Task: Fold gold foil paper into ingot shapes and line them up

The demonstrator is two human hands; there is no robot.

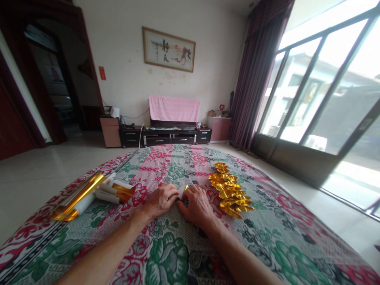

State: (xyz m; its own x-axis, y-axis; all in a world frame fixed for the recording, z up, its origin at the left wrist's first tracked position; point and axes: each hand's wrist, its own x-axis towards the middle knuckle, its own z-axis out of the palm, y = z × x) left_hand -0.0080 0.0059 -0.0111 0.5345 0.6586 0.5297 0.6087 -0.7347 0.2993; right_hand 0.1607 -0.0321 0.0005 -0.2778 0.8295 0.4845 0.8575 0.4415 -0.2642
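Between my hands, low over the cloth, is a small piece of white-backed gold foil paper (181, 190). My left hand (162, 200) pinches its left side with bent fingers. From the right, my right hand (197, 204) has its fingers closed on the other side, covering much of the sheet. To the right lies a row of folded gold paper ingots (231, 190), overlapping one another. On the left rests a loose pile of gold foil sheets (86, 198), curled, with white backs showing in places.
A round table carries a red, green and grey flowered tablecloth (169, 253). Beyond it stands a low black TV cabinet (162, 138), with a pink cloth (174, 107) draped over the television. Glass doors (308, 91) are at the right, and a doorway is at the left.
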